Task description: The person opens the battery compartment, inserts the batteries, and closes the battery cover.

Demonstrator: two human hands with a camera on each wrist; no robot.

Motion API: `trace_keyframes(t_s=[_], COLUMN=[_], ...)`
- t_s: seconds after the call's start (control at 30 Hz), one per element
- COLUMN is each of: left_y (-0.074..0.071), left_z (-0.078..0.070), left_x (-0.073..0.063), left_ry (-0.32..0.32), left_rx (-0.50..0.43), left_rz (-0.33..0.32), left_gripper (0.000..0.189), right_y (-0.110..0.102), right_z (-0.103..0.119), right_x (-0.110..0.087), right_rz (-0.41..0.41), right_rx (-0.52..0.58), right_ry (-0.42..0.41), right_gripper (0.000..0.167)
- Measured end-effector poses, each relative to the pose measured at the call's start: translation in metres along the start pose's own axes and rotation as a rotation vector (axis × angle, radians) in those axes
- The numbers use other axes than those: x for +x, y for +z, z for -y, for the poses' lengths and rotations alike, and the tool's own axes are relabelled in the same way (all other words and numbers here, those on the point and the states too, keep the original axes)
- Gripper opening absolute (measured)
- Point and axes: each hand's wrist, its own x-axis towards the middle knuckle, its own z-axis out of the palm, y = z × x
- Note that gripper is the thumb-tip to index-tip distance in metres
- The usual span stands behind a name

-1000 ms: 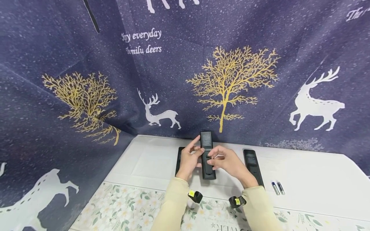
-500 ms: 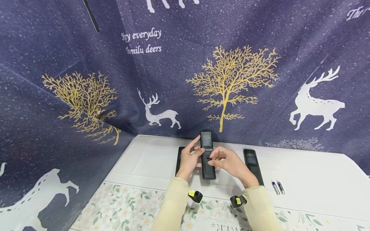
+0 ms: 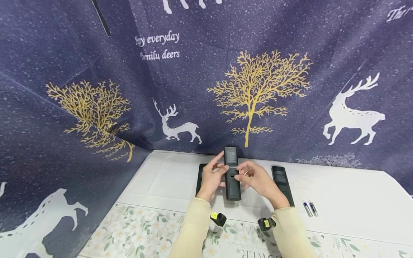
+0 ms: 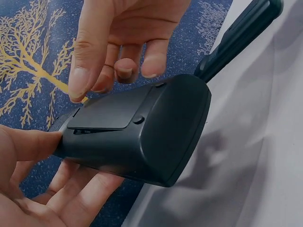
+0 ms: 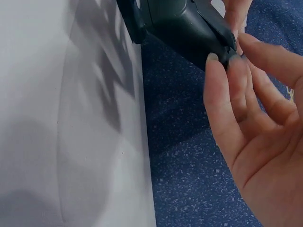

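My left hand point(image 3: 211, 179) grips a black remote control point(image 3: 230, 156) from its left side, thumb on the near edge. The remote's back faces up, raised off the table. Its battery cover point(image 4: 111, 116) shows a thin dark gap along one side in the left wrist view, so it sits slightly lifted. From the right, my right hand point(image 3: 258, 181) has its thumb at the cover's upper end. Its curled fingers touch the remote's side point(image 5: 184, 35) in the right wrist view. What lies beneath the cover is hidden.
One black remote point(image 3: 199, 175) lies partly behind my left hand, another remote point(image 3: 281, 179) beyond my right wrist. Two small batteries point(image 3: 310, 209) lie on the white table point(image 3: 351, 200) at right. A dark patterned curtain point(image 3: 284, 125) hangs behind; floral cloth point(image 3: 145, 229) covers the front.
My right hand has slid slightly up and right along the remote, its thumb moving from the cover's middle to near its upper end. My left hand and the remote have stayed nearly still.
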Motion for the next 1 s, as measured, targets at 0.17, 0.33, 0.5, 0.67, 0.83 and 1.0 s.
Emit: trace_keyframes(t_s=[0.17,0.33,0.5,0.67,0.83,1.0], left_y=[0.0006,0.0021,0.0034,0.0036,0.0029,0.0029], left_z=[-0.0002,-0.0025,-0.0037,-0.0026,-0.0017,-0.0021], left_x=[0.0005,-0.0016,-0.0018,-0.0018,-0.0022,-0.0022], left_ry=[-0.011,-0.012,-0.013,-0.003,-0.003,-0.005], left_rx=[0.001,0.002,0.001,0.016,0.016,0.009], left_rz=[0.005,0.019,0.025,0.022,0.024,0.028], left_gripper=[0.055,0.055,0.056,0.056,0.055,0.055], right_y=[-0.0021,-0.002,0.0001,0.0007,0.0007,0.0007], right_z=[-0.0013,-0.0024,-0.0038,-0.004,-0.0038,-0.0043], right_x=[0.0013,0.0024,0.0026,0.0019,0.0019,0.0026], right_rz=[-0.093,-0.054,-0.005,0.009,0.008,0.007], right_rx=[-0.061,0.025,0.078,0.077,0.084,0.081], right_ry=[0.006,0.038,0.074,0.055,0.063,0.07], right_gripper=[0.051,0.077,0.085,0.085,0.086,0.087])
